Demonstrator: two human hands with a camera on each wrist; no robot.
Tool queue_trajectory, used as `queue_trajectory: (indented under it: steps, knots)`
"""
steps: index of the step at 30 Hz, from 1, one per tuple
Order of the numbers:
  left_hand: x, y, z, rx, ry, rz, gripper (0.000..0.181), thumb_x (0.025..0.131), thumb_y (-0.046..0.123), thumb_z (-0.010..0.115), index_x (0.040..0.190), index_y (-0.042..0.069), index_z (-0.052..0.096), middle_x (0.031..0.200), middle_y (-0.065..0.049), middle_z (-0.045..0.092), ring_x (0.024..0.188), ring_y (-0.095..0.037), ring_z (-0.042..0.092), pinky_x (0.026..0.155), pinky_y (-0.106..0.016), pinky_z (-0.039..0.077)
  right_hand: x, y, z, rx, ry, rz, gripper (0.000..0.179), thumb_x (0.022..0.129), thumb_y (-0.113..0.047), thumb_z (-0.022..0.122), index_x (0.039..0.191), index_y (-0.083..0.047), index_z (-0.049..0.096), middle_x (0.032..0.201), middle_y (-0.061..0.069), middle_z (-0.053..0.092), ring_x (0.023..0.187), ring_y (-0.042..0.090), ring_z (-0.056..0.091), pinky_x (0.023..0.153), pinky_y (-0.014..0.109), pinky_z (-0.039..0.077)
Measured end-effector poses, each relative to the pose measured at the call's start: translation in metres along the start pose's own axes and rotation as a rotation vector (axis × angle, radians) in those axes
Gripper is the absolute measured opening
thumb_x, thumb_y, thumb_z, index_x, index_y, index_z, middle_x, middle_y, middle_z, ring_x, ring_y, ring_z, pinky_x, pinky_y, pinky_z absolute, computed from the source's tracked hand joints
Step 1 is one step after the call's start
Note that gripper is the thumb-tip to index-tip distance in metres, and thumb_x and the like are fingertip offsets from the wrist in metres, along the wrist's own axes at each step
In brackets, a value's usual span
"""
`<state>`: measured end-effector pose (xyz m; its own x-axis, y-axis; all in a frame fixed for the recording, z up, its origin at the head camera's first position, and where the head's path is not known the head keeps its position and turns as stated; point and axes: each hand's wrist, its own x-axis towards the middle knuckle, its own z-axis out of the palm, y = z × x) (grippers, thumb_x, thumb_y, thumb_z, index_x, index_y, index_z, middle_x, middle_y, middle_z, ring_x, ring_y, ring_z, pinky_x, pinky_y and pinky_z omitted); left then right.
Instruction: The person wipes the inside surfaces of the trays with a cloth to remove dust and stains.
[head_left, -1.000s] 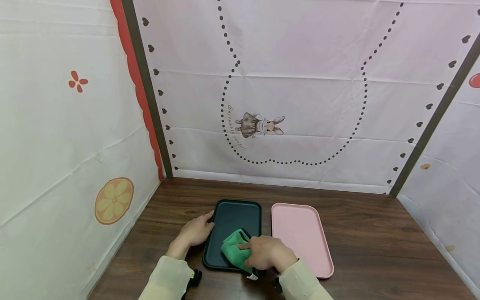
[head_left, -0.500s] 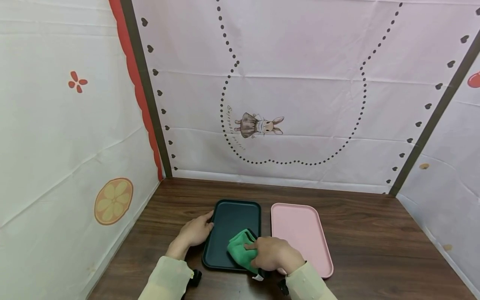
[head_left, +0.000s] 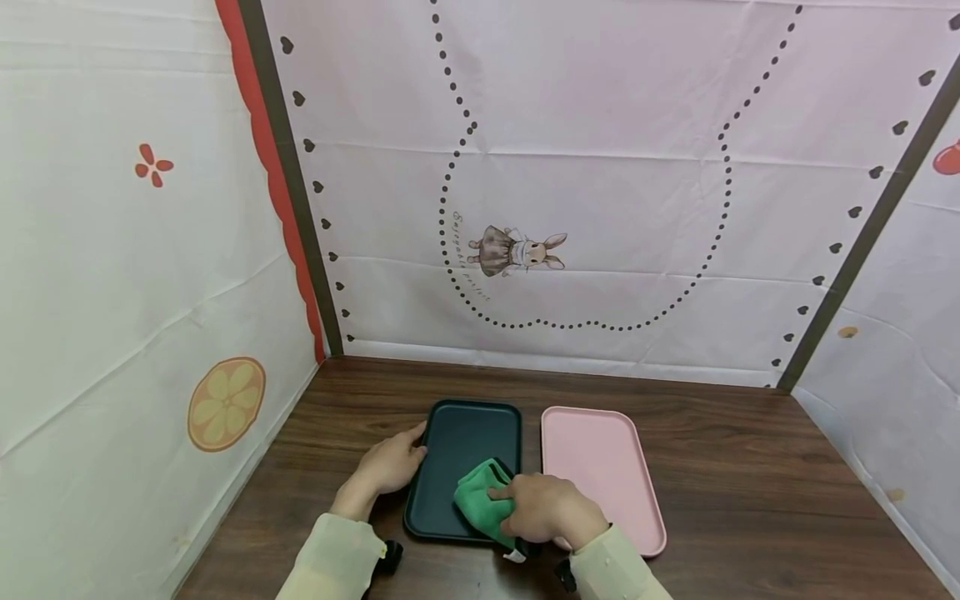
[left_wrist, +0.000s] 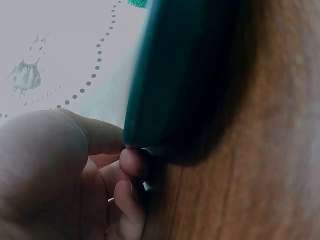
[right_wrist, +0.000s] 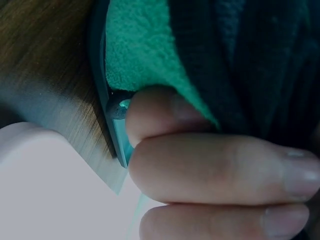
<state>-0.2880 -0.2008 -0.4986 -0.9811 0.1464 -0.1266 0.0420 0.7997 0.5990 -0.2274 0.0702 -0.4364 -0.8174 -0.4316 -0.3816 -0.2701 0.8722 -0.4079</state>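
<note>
Grn cloth (head_left: 478,502); dk teal tray (head_left: 474,437); pink tray (head_left: 600,475).

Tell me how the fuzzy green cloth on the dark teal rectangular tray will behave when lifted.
The fuzzy green cloth will probably droop, since it lies bunched in soft folds under the right hand. Its nubby pile looks grippy rather than slippery. It seems unlikely to roll, sitting low on the tray.

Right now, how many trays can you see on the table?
2: the dark green tray, partly covered by the green cloth, and the pink tray, lying apart to its right. Any tray stacked beneath these would be hidden.
</note>
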Motion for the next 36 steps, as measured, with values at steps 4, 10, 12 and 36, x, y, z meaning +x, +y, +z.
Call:
queue_trajectory:
  steps: [4, 10, 12, 36]
  knots:
    - [0.000, 0.000, 0.000, -0.001, -0.003, 0.002, 0.054, 0.109, 0.024, 0.052, 0.161, 0.014, 0.040, 0.079, 0.001, 0.064, 0.063, -0.019, 0.052, 0.071, -0.035, 0.044, 0.001, 0.000, 0.000, -0.008, 0.011, -0.004, 0.056, 0.086, -0.022, 0.076, 0.139, -0.036, 0.067, 0.139, 0.011, 0.068, 0.067, 0.018, 0.047, 0.056, 0.032, 0.037]
    - [0.002, -0.001, 0.000, 0.000, 0.000, 0.000, 0.054, 0.109, 0.025, 0.052, 0.161, 0.015, 0.040, 0.075, 0.000, 0.061, 0.060, -0.019, 0.049, 0.068, -0.034, 0.042, 0.002, -0.001, 0.000, 0.005, 0.019, -0.004, 0.056, 0.086, -0.022, 0.075, 0.140, -0.034, 0.067, 0.133, 0.011, 0.071, 0.060, 0.016, 0.040, 0.054, 0.031, 0.035]
    - [0.003, -0.002, 0.000, 0.005, -0.002, 0.002, 0.054, 0.109, 0.025, 0.051, 0.161, 0.015, 0.040, 0.073, -0.001, 0.059, 0.058, -0.019, 0.047, 0.067, -0.034, 0.042, 0.002, -0.001, 0.000, 0.010, 0.021, -0.003, 0.056, 0.086, -0.021, 0.075, 0.140, -0.033, 0.066, 0.134, 0.012, 0.070, 0.059, 0.016, 0.040, 0.054, 0.031, 0.035]
    - [0.003, -0.003, 0.003, 0.009, -0.003, 0.007, 0.054, 0.108, 0.024, 0.053, 0.160, 0.015, 0.041, 0.079, 0.000, 0.065, 0.058, -0.018, 0.047, 0.064, -0.034, 0.042, 0.015, -0.003, 0.003, -0.089, 0.115, 0.008, 0.055, 0.088, -0.030, 0.075, 0.142, -0.034, 0.065, 0.137, 0.012, 0.069, 0.111, 0.030, 0.070, 0.077, 0.048, 0.058]
